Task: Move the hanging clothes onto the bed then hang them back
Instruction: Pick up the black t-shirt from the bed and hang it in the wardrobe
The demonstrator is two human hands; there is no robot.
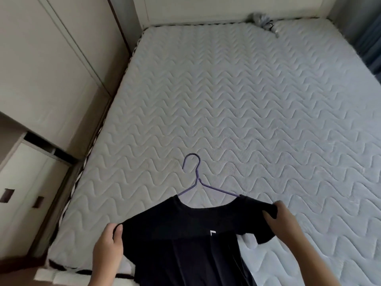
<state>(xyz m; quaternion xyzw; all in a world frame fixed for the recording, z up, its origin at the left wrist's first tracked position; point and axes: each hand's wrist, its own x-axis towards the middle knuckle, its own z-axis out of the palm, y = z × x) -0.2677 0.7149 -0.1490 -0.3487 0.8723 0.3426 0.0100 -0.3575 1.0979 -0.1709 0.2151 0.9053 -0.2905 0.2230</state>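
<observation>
Person holding black shirt (185, 234) on purple hanger (195, 178) over bed (247, 100), 6 o'clock in view. Left hand (109, 242) pinching left shoulder, thumb over cloth; right hand (282, 219) pinching right shoulder, fingers curled. Judging: laying-down step. Keeping shoulders level, lowering flat, hook pointing 12 o'clock, so rehanging is easy. Shirt hem cut off at bottom edge; grey bundle (262, 21) at 1 o'clock unclear.

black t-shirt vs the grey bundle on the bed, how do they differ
The black t-shirt sits on a purple hanger at the near edge, gripped by the left hand and right hand; the grey bundle lies crumpled and untouched at the far headboard end. Both are over the quilted mattress.
</observation>
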